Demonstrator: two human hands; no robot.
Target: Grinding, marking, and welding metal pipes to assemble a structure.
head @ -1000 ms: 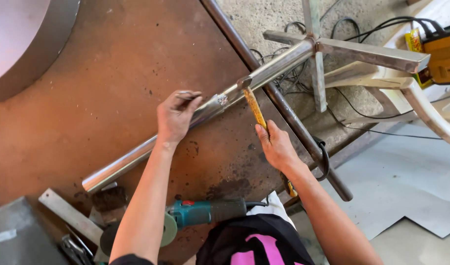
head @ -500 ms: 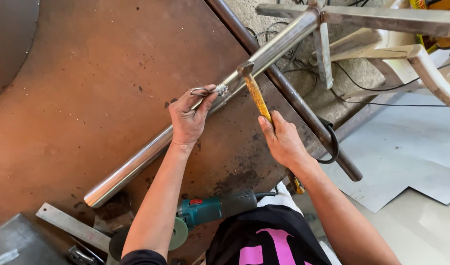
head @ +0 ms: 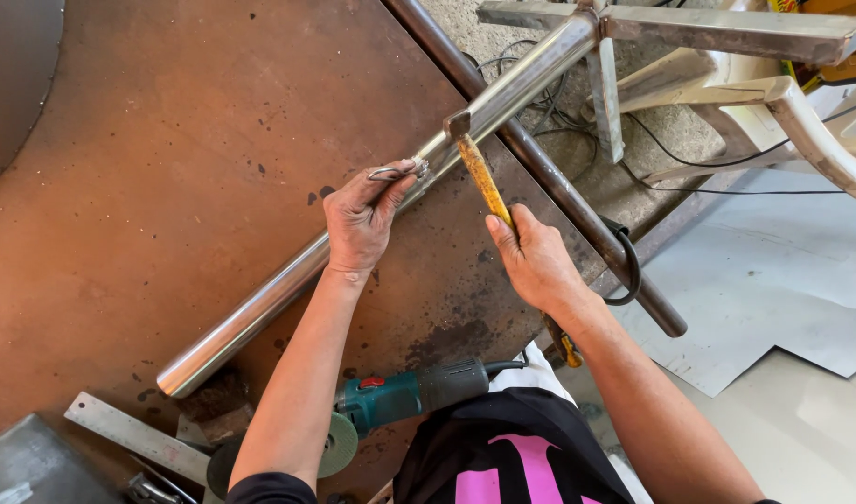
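The rusty brown steel table [head: 167, 168] fills most of the view, and everything else is placed against it. Lying slantwise across its top is a long shiny metal tube [head: 288, 289], its near end toward the lower left of the table and its far end running off the table's upper right edge to join a welded frame of flat bars [head: 726, 33]. Along that same edge lies a darker, rusty pipe [head: 558, 196]. At the table's near edge rest a teal angle grinder [head: 400, 399] and, left of it, a steel ruler [head: 134, 437]. The left hand [head: 362, 224] presses down on the tube about midway across the table, pinching a small wire ring [head: 390, 174] against it. The right hand [head: 535, 261] is clenched around the yellow handle of a hammer [head: 479, 173], whose head touches the tube just beyond the ring. Judging by this, the tube is already joined to the frame, the ring is placed but shows no sign of being fixed, and the grinder lies unused.
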